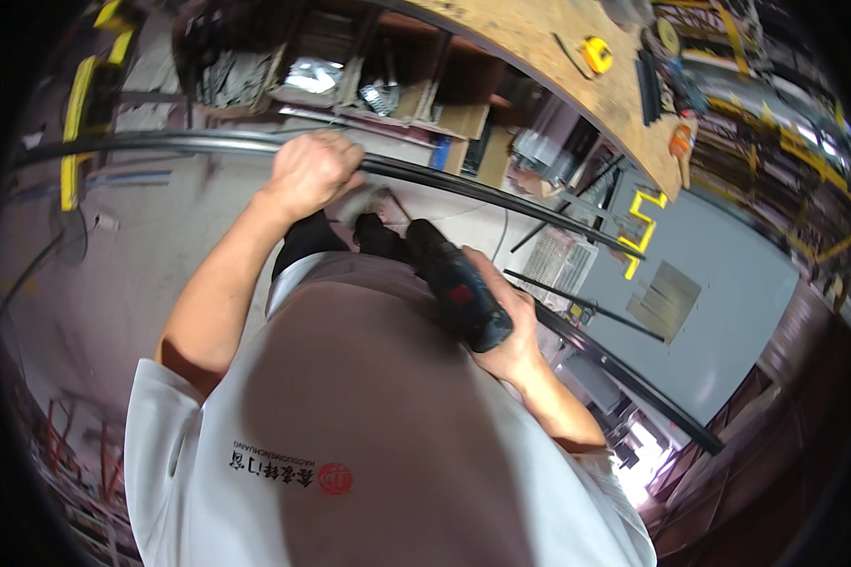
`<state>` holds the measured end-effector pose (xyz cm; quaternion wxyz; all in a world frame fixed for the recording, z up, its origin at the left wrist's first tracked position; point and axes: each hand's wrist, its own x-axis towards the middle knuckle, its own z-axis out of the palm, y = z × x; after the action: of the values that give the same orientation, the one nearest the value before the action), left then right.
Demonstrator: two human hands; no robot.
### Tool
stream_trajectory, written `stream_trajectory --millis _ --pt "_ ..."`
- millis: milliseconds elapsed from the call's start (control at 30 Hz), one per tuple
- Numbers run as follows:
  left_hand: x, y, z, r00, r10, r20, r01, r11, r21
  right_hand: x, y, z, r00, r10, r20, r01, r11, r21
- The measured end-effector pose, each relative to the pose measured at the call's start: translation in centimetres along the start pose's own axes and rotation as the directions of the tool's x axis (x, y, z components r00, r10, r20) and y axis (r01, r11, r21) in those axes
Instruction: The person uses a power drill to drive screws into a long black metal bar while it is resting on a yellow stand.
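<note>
My left hand (317,172) is closed around a long dark metal profile (463,187) that runs across the view in front of me. Each end of the profile lies by a yellow support, one at the left (74,132) and a stepped one at the right (641,231). In my right hand (514,326) is a black cordless drill (456,291), close to my body. Its long bit points forward, with the tip near the profile but blurred, so contact cannot be made out.
A wooden bench (529,28) at the far right holds a yellow tape measure (596,55) and an orange-handled tool (681,142). Open shelf compartments (388,71) stand beyond the profile. A grey panel (738,274) and another dark bar (624,378) lie to my right.
</note>
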<state>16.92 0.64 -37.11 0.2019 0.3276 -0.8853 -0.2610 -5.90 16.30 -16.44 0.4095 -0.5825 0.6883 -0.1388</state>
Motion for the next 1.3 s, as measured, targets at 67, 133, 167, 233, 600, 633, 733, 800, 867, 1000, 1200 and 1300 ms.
stream_trajectory --millis 67,133,167,233,600,633,733,800,867,1000,1200,1300 --pt "-0.1 0.0 0.3 1.0 -0.026 0.013 0.026 1.0 0.004 -0.1 -0.6 0.5 1.0 0.004 -0.026 -0.006 0.998 -0.062" --pt "-0.1 0.0 0.5 0.997 -0.07 0.02 0.07 0.998 0.005 0.1 -0.5 0.8 0.999 0.03 -0.037 -0.032 0.998 -0.06" --pt "-0.2 0.0 0.6 0.995 -0.091 0.028 0.091 0.996 0.01 0.0 -0.1 0.9 0.999 0.043 -0.033 -0.044 0.997 -0.057" --pt "-0.4 0.1 0.8 0.992 -0.12 0.042 0.12 0.993 0.009 0.0 0.2 0.9 0.998 0.052 -0.033 -0.054 0.996 -0.064" --pt "-0.9 -0.2 1.5 0.998 -0.066 0.012 0.067 0.998 -0.018 0.8 -0.1 0.5 0.994 0.11 -0.019 -0.112 0.982 -0.151" --pt "-1.0 -0.3 1.8 0.999 -0.051 -0.008 0.051 0.998 -0.021 0.9 -0.3 0.4 0.993 0.118 -0.013 -0.119 0.981 -0.152" --pt "-1.1 -0.5 2.2 0.999 -0.028 -0.034 0.026 0.998 -0.048 1.2 -0.6 0.3 0.991 0.133 0.004 -0.13 0.973 -0.191" --pt "-1.2 -0.6 2.2 0.998 -0.008 -0.055 0.005 0.998 -0.059 1.5 -0.9 0.1 0.989 0.143 0.025 -0.134 0.964 -0.228" --pt "-1.1 -0.9 2.1 0.996 0.028 -0.087 -0.033 0.998 -0.055 1.8 -1.3 -0.1 0.986 0.16 0.051 -0.141 0.955 -0.261" --pt "-1.3 -0.4 2.0 0.995 -0.041 -0.096 0.03 0.993 -0.11 3.2 -2.6 -0.5 0.967 0.236 0.092 -0.195 0.925 -0.327" --pt "-1.2 -0.2 3.3 0.972 -0.017 -0.236 0.0 0.998 -0.07 4.8 -3.9 -0.9 0.902 0.387 0.189 -0.27 0.851 -0.451" --pt "-1.2 0.0 2.8 0.99 -0.1 -0.095 0.089 0.99 -0.111 3.3 -0.3 -2.0 0.89 0.385 0.243 -0.35 0.92 -0.175"
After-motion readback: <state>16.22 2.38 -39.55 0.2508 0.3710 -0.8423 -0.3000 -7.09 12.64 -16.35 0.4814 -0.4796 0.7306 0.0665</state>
